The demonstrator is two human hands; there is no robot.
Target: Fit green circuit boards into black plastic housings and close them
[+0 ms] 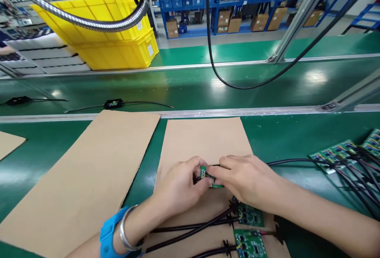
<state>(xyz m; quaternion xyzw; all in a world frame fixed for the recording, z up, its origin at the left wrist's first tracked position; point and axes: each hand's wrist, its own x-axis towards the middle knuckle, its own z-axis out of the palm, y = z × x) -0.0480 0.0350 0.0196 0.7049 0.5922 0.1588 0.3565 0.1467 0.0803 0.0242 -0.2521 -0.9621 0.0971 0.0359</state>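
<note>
Over the right cardboard sheet, both hands meet at a small green circuit board. My left hand pinches its left end between thumb and fingers. From the other side, the fingers of my right hand close on the same board and cover most of it. A black cable runs out beyond my right hand toward the right. Just below the hands lie a circuit board and another circuit board, both with black cables leading left.
More wired circuit boards lie at the right. A second cardboard sheet is at the left. Beyond the metal rail rests a small black module with wires. Yellow crates stand behind; a black cable hangs overhead.
</note>
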